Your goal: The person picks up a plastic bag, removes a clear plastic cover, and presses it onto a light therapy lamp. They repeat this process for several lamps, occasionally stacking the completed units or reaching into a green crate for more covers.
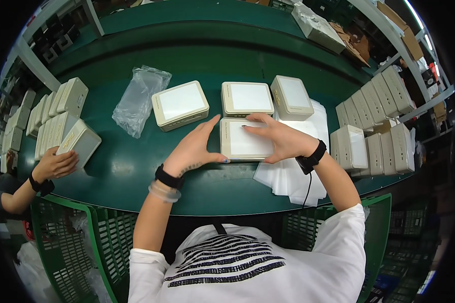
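Observation:
In front of me lies a flat cream box [246,138] with a white top panel. My right hand [283,140] grips its right end, the thumb at the near edge and the fingers over the top and far side. At its left end is my left hand [194,149], finger and thumb spread wide, the thumb tip at the near left corner. Just behind stands another cream box [247,97]. To the right of that one is a taller-looking cream box [291,97], and to the left a slightly turned cream box [181,105].
Clear plastic bags [141,100] lie left of the boxes, white sheets [293,177] on the right. Rows of cream boxes [374,98] line both sides of the green table [207,194]. At left, another person's hand [58,164] holds a box. Green crates [65,242] stand below.

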The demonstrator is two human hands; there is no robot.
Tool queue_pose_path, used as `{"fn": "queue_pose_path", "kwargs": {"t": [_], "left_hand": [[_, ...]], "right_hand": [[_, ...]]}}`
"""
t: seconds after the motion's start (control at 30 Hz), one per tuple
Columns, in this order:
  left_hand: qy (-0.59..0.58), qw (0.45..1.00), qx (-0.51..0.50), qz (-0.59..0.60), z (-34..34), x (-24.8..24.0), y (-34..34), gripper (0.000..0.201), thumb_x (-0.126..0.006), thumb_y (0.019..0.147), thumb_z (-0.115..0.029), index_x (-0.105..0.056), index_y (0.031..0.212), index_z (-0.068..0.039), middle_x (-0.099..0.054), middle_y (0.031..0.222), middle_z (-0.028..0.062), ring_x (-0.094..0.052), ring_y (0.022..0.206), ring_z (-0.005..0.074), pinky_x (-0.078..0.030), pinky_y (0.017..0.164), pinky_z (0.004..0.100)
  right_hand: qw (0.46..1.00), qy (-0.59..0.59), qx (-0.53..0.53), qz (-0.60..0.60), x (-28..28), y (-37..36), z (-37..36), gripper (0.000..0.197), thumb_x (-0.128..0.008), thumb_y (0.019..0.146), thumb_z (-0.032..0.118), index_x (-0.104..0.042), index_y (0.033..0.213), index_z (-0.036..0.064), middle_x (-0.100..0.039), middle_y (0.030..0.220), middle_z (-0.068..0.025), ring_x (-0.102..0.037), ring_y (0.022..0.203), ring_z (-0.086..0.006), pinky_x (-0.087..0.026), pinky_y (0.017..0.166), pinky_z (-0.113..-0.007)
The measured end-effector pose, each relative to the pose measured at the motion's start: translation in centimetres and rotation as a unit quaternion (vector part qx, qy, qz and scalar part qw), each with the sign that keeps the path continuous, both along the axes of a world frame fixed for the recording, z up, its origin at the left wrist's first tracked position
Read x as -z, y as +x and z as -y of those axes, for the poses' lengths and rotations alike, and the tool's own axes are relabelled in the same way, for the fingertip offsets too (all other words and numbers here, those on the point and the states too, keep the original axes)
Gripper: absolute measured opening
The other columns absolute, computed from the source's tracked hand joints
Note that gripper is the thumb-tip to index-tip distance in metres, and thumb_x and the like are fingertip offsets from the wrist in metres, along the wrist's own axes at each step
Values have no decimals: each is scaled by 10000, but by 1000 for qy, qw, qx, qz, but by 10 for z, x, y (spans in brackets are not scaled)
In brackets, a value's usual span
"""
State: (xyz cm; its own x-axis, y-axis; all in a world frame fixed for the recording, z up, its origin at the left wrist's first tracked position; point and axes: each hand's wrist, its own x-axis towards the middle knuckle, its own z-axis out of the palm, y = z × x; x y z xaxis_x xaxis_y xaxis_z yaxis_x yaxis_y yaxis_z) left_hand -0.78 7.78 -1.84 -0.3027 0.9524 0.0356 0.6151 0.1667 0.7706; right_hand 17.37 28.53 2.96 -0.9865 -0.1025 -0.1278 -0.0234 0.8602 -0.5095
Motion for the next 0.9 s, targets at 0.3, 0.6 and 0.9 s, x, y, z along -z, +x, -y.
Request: {"fn": "queue_pose_path", "kwargs": {"t": [0.3, 0.6, 0.9], "left_hand": [[-21, 997, 71, -16, -19, 5, -10, 1119, -887, 563, -279, -277, 1466, -25, -448, 1404, 221, -532, 1197, 332, -424, 1015, 371], [-43, 989, 89, -108, -25, -4, -10, 1084, -877, 539, -290, -327, 1403, 65, -380, 1439, 241, -547, 1162, 358, -469, 960, 382], [-66, 983, 97, -143, -29, -6, -10, 1085, -883, 524, -290, -339, 1397, 58, -426, 1405, 239, -604, 1053, 368, -517, 865, 406]], "right_hand": [[996, 62, 41, -41, 10, 12, -4, 1028, -875, 559, 204, -355, 1438, 83, -299, 1489, -200, -345, 1346, -361, -320, 1115, -376], [975, -43, 212, 56, 7, 26, -4, 1190, -895, 561, 290, -180, 1481, 50, -408, 1430, -213, -445, 1275, -384, -379, 1065, -394], [978, -61, 195, 48, 15, 24, -13, 1203, -908, 527, 312, -204, 1460, 30, -449, 1397, -208, -491, 1226, -392, -412, 1030, -399]]}}
